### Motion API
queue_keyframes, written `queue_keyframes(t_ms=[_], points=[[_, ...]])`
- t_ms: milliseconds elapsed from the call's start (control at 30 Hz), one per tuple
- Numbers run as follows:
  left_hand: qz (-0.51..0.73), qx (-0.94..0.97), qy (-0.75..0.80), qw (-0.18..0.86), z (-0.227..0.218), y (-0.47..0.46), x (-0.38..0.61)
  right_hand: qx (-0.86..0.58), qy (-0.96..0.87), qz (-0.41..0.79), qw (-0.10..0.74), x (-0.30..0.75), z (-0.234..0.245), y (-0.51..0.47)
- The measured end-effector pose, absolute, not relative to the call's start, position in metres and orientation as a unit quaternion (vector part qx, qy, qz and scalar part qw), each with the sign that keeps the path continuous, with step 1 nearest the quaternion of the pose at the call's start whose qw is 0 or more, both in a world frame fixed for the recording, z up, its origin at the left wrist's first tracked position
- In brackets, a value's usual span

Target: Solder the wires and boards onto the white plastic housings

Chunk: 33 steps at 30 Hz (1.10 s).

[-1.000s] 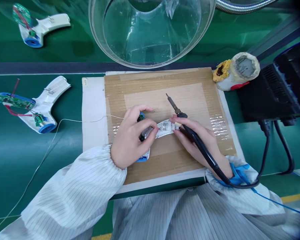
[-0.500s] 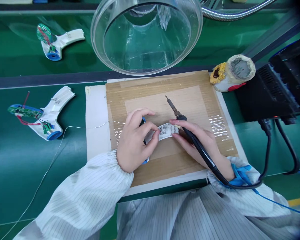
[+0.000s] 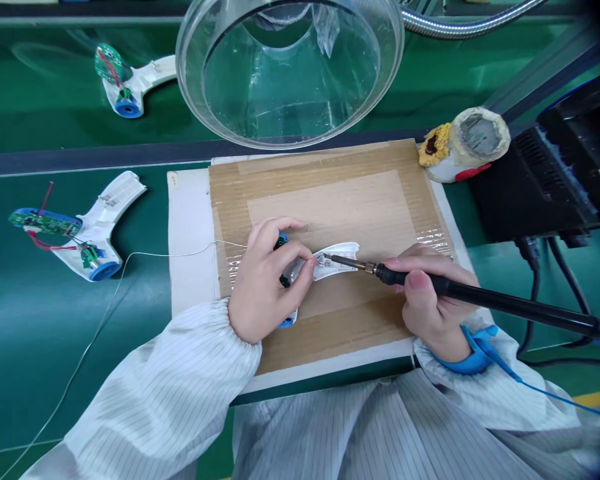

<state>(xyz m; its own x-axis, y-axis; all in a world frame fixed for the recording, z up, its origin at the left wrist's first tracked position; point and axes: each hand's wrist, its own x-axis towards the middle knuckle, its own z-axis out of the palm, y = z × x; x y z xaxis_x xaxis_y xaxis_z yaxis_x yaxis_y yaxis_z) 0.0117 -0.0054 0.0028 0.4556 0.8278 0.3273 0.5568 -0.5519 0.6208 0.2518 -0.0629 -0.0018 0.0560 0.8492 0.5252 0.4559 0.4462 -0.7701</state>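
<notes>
Head view: nearest, a blue wrist strap (image 3: 473,360) circles the right wrist. The person's right hand (image 3: 433,290) grips a soldering iron (image 3: 480,295), its tip close to the left fingertips; contact cannot be confirmed. The left hand (image 3: 267,283) has thumb and forefinger pinched together; a thin wire (image 3: 175,255) runs in under it, but what the pinch holds cannot be told. A white housing (image 3: 349,250) lies below both, partly covered by the left hand, on a cardboard sheet (image 3: 325,193). To the left, a second housing (image 3: 113,210) contains a small green board with wires. Upper right, a white jar (image 3: 443,172) with a yellow flower stands beside a black unit (image 3: 535,190); grey matter shows at its mouth. Farthest, a clear bowl-shaped hood (image 3: 280,144) shows crumpled film (image 3: 329,37) within its outline; beside it lies a third housing (image 3: 153,75).
</notes>
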Motion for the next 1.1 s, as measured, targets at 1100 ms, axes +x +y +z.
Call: queue_keyframes(t_ms=[1100], points=[[0.14, 0.744, 0.449, 0.475, 0.048, 0.012, -0.047, -0.413, -0.778, 0.177, 0.439, 0.24, -0.011, -0.059]])
